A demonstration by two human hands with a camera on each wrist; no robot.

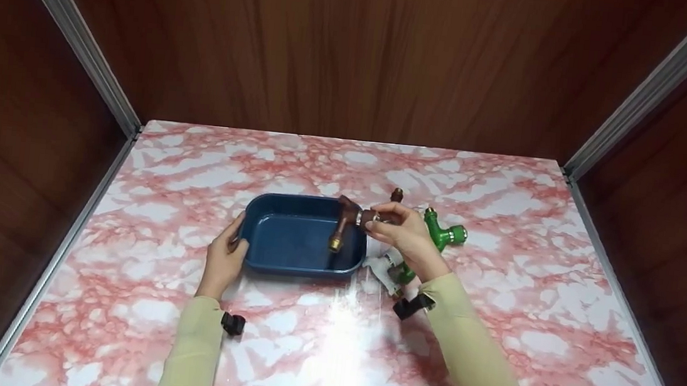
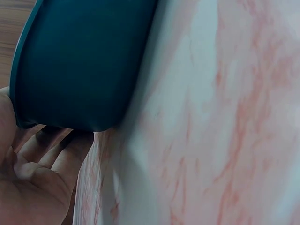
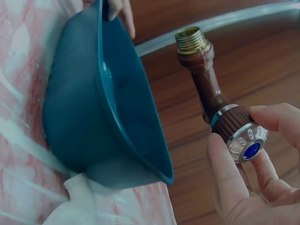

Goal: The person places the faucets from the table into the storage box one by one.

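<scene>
A dark blue rectangular tray (image 1: 264, 236) (image 2: 79, 61) (image 3: 93, 112) sits on the pink marbled table (image 1: 329, 343). My left hand (image 1: 225, 257) (image 2: 33, 183) grips its left end, thumb on the rim. My right hand (image 1: 400, 227) (image 3: 253, 187) pinches the ribbed knob of a brown tap (image 1: 347, 218) (image 3: 211, 93), held over the tray's right side. The tap's brass threaded end points down into the tray. A blue gem shows on the knob's cap.
A green tap (image 1: 443, 233) lies on the table right of my right hand. A white fitting (image 1: 384, 266) (image 3: 75, 206) lies by the tray's right corner, and a small brown piece (image 1: 397, 194) sits behind. Brown wooden walls close in the table.
</scene>
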